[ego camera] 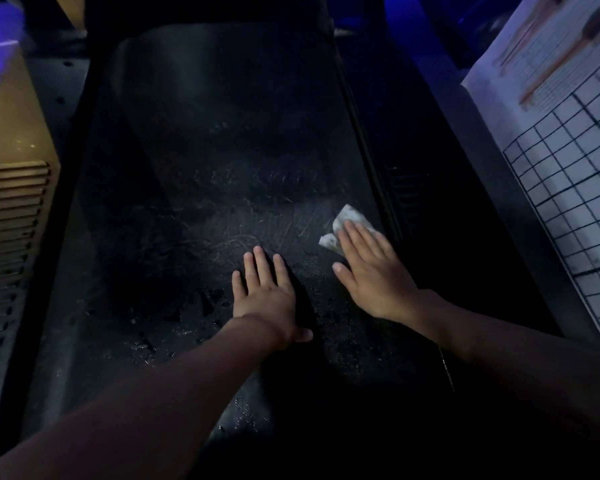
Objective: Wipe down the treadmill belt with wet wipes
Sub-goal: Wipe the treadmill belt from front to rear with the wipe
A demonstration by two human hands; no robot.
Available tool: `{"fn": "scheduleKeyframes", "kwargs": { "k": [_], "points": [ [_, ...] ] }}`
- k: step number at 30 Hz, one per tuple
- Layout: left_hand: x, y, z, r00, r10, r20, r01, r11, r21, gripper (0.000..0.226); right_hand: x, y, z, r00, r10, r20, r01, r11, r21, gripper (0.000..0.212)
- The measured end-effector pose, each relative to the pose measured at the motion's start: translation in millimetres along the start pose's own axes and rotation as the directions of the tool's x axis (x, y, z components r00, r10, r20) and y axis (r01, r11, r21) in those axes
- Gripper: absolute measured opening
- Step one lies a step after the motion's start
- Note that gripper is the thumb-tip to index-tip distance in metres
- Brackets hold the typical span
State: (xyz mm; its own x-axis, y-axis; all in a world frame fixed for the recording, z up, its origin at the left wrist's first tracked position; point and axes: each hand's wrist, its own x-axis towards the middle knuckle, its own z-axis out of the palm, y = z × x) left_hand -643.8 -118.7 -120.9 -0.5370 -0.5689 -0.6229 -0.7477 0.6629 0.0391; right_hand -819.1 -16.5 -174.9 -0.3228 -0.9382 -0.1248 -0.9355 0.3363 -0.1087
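The black treadmill belt (215, 161) runs away from me down the middle of the dim view, with pale smear marks and wet patches on it. My right hand (371, 271) lies flat on a crumpled, soiled white wet wipe (347, 220) near the belt's right edge; the fingers cover most of the wipe. My left hand (265, 294) rests flat on the bare belt just to the left, fingers spread, holding nothing.
A dark side rail (430, 188) borders the belt on the right. Beyond it stands a white panel with a black grid (568, 174). On the left is a tan housing with louvred vents (11, 216).
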Motion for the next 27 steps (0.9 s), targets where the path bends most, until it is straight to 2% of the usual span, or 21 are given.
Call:
{"fn": "scheduleKeyframes", "kwargs": {
  "k": [2, 5, 6, 7, 10, 11, 14, 16, 20, 25, 27],
  "points": [
    [-2.8, 0.5, -0.3, 1.0, -0.02, -0.022, 0.02, 1.0, 0.011, 0.138, -9.8, -11.0, -1.5, 0.999, -0.034, 0.026, 0.034, 0.999, -0.018, 0.076],
    [-12.4, 0.8, 1.9, 0.997, -0.061, -0.041, 0.06, 0.998, -0.007, 0.129, -34.5, -10.8, -1.0, 0.958, -0.267, 0.106, 0.272, 0.962, -0.037, 0.071],
    [-14.5, 0.9, 3.6, 0.997, -0.066, -0.042, 0.065, 0.998, -0.026, 0.127, -32.3, -6.1, -1.6, 0.946, -0.305, 0.106, 0.31, 0.95, -0.036, 0.069],
    [-15.1, 1.0, 4.8, 0.997, -0.062, -0.043, 0.06, 0.997, -0.043, 0.126, -25.2, -3.3, -3.1, 0.951, -0.293, 0.097, 0.298, 0.954, -0.031, 0.068],
    [-14.5, -1.3, 5.7, 0.999, -0.038, -0.031, 0.035, 0.996, -0.086, 0.129, -8.7, -13.2, -4.5, 0.994, -0.099, 0.055, 0.1, 0.995, -0.026, 0.07],
    [-14.7, -3.1, 6.6, 0.999, -0.029, -0.024, 0.027, 0.995, -0.092, 0.13, -10.9, -20.3, -4.8, 0.993, -0.099, 0.071, 0.101, 0.994, -0.029, 0.071],
    [-18.5, -13.9, 9.0, 1.0, 0.019, -0.012, -0.02, 0.995, -0.097, 0.137, -30.3, -28.2, -9.9, 0.934, -0.306, 0.183, 0.309, 0.951, 0.011, 0.07],
    [-20.9, -22.8, 9.8, 0.999, 0.045, -0.011, -0.046, 0.994, -0.097, 0.139, -24.5, -20.1, -11.9, 0.908, -0.375, 0.189, 0.378, 0.925, 0.017, 0.068],
    [-21.6, -29.5, 10.7, 0.998, 0.037, -0.055, -0.042, 0.994, -0.099, 0.14, -0.7, -30.3, -8.7, 0.985, -0.136, 0.106, 0.142, 0.989, -0.045, 0.072],
    [-30.2, -30.3, 5.8, 0.992, -0.075, -0.103, 0.069, 0.996, -0.059, 0.136, -28.4, -48.6, -12.2, 0.891, -0.406, 0.204, 0.409, 0.912, 0.027, 0.07],
    [-34.1, -29.9, 6.6, 0.985, -0.143, -0.093, 0.134, 0.986, -0.097, 0.133, -10.2, -44.9, -14.1, 0.915, -0.345, 0.209, 0.343, 0.938, 0.043, 0.068]
  ]
}}
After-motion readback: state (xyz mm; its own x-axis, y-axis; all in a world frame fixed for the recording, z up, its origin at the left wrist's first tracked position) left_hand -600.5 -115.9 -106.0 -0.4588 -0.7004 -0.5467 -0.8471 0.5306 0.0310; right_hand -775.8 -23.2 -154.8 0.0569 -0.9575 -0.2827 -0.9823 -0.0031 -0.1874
